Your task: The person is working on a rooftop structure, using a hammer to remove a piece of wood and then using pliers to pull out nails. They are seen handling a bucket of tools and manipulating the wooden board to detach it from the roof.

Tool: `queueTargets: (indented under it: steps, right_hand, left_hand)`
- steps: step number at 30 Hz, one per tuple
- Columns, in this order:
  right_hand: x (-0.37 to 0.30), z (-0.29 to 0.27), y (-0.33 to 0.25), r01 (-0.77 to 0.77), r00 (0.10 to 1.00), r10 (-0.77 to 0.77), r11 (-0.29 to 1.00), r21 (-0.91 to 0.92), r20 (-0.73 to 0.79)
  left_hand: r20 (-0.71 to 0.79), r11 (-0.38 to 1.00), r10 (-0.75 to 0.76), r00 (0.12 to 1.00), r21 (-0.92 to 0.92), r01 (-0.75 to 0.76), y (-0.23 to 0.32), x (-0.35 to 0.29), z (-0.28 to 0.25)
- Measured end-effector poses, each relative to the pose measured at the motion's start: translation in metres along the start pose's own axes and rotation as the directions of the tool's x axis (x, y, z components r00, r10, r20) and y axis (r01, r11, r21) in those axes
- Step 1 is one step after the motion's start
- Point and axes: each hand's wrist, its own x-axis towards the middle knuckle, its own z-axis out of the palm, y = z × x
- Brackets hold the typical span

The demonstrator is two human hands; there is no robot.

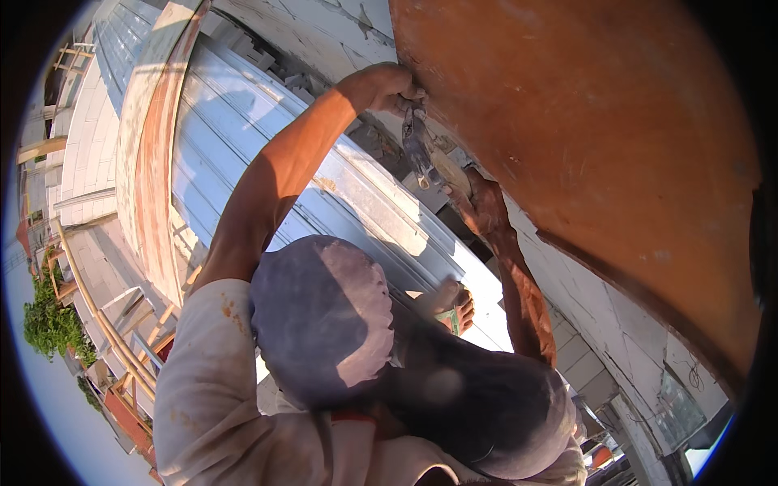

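My right hand (488,206) is closed round the pale handle of a hammer (416,147). Its dark, worn metal head lies along the edge of a large brown board (583,130), close below my left hand. At that same edge my left hand (391,86) has its fingers pinched together against the board. Whatever they hold, if anything, is too small and shaded to make out. The hammer's head is just short of those fingertips, or touching them; I cannot tell which.
Bluish corrugated metal sheets (235,121) slope beneath me, with a weathered plank (158,146) across them. My bent knees (320,320) and a sandalled foot (460,312) are below my hands. A pale block wall (600,324) runs along the right. Wooden poles (101,316) and a green tree (53,320) stand beyond on the left.
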Motion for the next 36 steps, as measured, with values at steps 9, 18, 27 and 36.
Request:
queueTargets:
  steps: [9, 18, 27, 36]
  right_hand:
    - [-0.037, -0.020, -0.004, -0.099, 0.995, 0.101, 0.983, -0.155, 0.006]
    - [-0.001, -0.009, 0.004, 0.116, 0.979, -0.155, 0.957, -0.267, -0.129]
    - [-0.029, 0.010, 0.004, -0.120, 0.971, 0.120, 0.993, 0.013, -0.206]
    - [-0.031, 0.008, 0.001, -0.137, 0.963, 0.146, 0.989, 0.059, -0.227]
  left_hand:
    - [0.046, 0.998, 0.003, 0.999, -0.066, 0.000, -0.028, 0.009, 0.042]
    - [-0.031, 1.000, -0.028, 0.999, 0.006, 0.028, -0.004, 0.005, 0.016]
    - [0.018, 0.997, 0.073, 0.997, -0.004, -0.073, -0.009, -0.010, 0.005]
    - [-0.220, 0.393, 0.704, 0.675, 0.913, -0.112, 0.027, -0.086, 0.013]
